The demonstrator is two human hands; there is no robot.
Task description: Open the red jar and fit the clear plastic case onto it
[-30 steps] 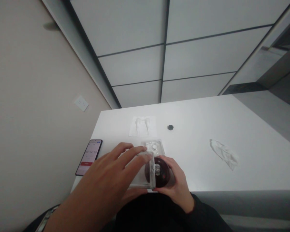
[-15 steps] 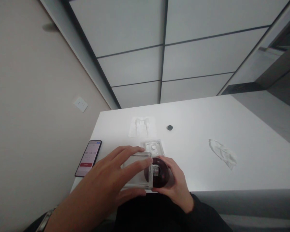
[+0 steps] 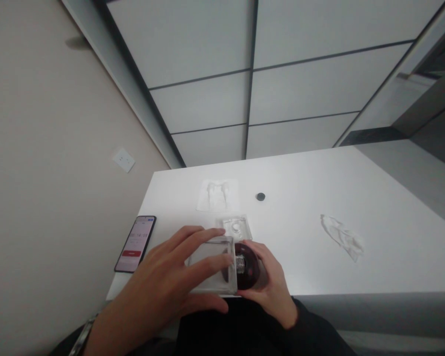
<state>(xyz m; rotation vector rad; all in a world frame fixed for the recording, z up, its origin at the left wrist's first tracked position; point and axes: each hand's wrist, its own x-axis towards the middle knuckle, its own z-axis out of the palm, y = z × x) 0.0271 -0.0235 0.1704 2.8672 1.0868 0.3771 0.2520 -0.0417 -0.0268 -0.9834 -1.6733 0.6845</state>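
Observation:
My left hand (image 3: 185, 267) lies over a clear rectangular box (image 3: 213, 287), its fingers spread across the box and the thumb along the near side. Its hold looks loose. My right hand (image 3: 269, 277) is wrapped round a dark red bottle (image 3: 250, 262) from the right, at the near edge of the table. The bottle's clear threaded neck (image 3: 240, 264) shows uncapped, right beside the box's right edge. Just beyond the box lies a small clear square piece (image 3: 237, 226) with a round feature in its middle.
On the white table (image 3: 296, 222) are a small dark disc (image 3: 260, 197), a translucent molded sheet (image 3: 217, 195) and a crumpled clear wrapper (image 3: 342, 237). A phone (image 3: 136, 243) showing a timer lies at the left edge. A wall socket (image 3: 124, 160) is beyond it.
My left hand and the clear box have shifted slightly right and toward me, and the box now covers more of the bottle's left side. My right hand has barely moved.

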